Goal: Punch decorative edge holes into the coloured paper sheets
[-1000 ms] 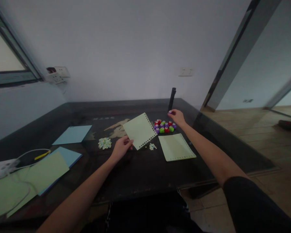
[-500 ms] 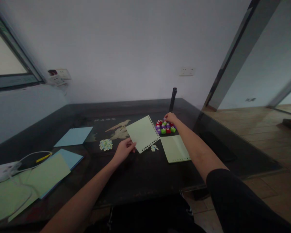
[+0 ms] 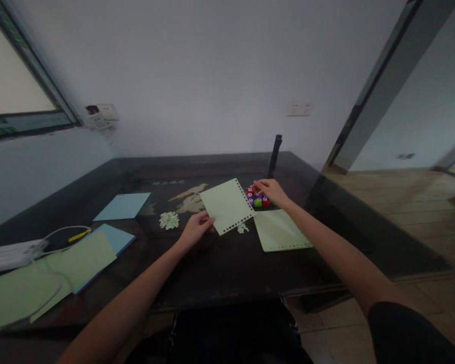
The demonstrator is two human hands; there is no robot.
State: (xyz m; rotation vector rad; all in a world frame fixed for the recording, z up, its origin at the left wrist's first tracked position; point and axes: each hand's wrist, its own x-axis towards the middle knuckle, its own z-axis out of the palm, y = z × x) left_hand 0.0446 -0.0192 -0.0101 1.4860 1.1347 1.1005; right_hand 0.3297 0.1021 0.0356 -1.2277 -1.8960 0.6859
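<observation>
My left hand (image 3: 196, 230) pinches the near corner of a pale green sheet (image 3: 227, 205) with a row of punched holes along its right edge, lifted a little off the dark table (image 3: 220, 268). My right hand (image 3: 272, 190) reaches over a cluster of small red, purple and green craft punches (image 3: 257, 198) and its fingers rest on them; whether it grips one is hidden. A second pale green sheet (image 3: 280, 230), punched along its near edge, lies flat below that hand. Small heaps of paper bits (image 3: 169, 220) lie on the table.
At the left lie a light blue sheet (image 3: 122, 206), stacked green and blue sheets (image 3: 84, 258), a white power strip (image 3: 7, 254) and its cable. A black upright post (image 3: 275, 150) stands behind the punches. The table's right edge borders a wooden floor (image 3: 413, 202).
My right hand has come down from behind the punches onto the cluster, covering part of it. My left hand has kept its hold on the green sheet. The view has shifted slightly.
</observation>
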